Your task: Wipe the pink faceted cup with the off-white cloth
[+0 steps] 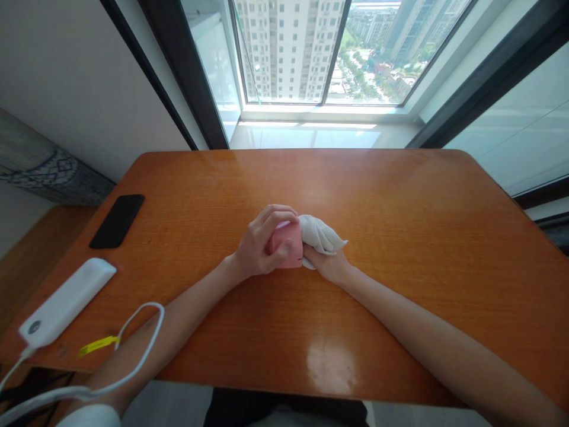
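Near the middle of the wooden table, my left hand (267,240) is closed around a pink box-like object (292,244), fingers over its top and thumb on its near side. What kind of object it is, I cannot make out. My right hand (328,264) grips a crumpled white cloth (320,234), which covers most of its fingers. The cloth is pressed against the right side of the pink object.
A black phone (117,221) lies at the table's left edge. Nearer me is a white power bank (66,302) with a cable plugged in. A white cable (153,338) with a yellow tag (98,345) loops over my left forearm. Beyond the wooden table (400,207) is a window (320,53).
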The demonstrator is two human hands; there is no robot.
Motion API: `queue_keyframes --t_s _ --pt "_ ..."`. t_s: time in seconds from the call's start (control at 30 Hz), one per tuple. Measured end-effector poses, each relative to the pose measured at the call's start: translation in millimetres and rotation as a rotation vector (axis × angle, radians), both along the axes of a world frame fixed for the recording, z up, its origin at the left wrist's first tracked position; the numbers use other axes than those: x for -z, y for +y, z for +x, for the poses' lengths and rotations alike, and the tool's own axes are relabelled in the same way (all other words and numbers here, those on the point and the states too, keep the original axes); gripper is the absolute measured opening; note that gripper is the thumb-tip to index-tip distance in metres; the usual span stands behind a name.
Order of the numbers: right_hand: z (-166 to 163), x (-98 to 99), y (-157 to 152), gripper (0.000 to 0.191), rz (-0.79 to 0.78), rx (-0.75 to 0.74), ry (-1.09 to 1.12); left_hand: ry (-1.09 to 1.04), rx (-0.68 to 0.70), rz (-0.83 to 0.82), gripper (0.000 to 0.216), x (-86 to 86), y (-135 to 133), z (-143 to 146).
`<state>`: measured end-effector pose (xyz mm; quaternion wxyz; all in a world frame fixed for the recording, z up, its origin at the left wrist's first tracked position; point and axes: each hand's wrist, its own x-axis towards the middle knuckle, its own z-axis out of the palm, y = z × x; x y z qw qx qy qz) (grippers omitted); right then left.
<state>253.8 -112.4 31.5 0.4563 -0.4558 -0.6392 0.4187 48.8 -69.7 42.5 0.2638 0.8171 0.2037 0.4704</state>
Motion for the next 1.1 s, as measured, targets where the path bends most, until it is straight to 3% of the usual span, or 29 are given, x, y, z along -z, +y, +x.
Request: queue_keyframes --t_s 0.17,0.33,0.47,0.53,0.63,0.77,0.83,0.93,1.1 --pt "-2.1 0.4 0.2 0.028 0.06 -0.034 -0.016 -0.062 -0.01 -0.621 0.034 -10.6 1.8 3.8" --pt "-1.7 3.5 1.3 0.027 0.112 -0.043 -0.016 -0.05 -0.007 -0.865 0.041 -14.4 11.2 4.6" --pt "-0.4 3.9 2.5 0.015 0.185 -0.106 -0.043 -0.074 -0.023 -0.972 0.045 -11.2 13.9 7.2" --pt "-0.1 3.8 2.9 0.011 0.194 -0.103 -0.041 -0.123 -0.105 -0.9 0.045 -5.8 12.0 8.2" --pt "0.1 4.1 3.3 0.015 0.145 -0.05 -0.036 -0.221 -0.239 -0.568 0.044 6.3 8.4 5.3" --pt "-0.5 3.0 3.7 0.017 0.037 -0.007 -0.018 -0.087 -0.054 0.07 0.051 20.5 10.4 -5.3" --pt "-1.4 1.2 3.7 0.015 -0.002 0.003 0.012 0.006 0.028 0.269 0.059 23.9 13.3 -8.6" --pt "-2.3 -1.4 3.0 0.019 -0.039 0.019 0.027 0.027 0.039 0.306 0.063 24.1 14.5 -8.1" --pt "-0.2 -0.9 0.7 0.022 -0.053 0.026 0.004 -0.064 0.031 -0.044 0.045 13.6 5.3 0.8"
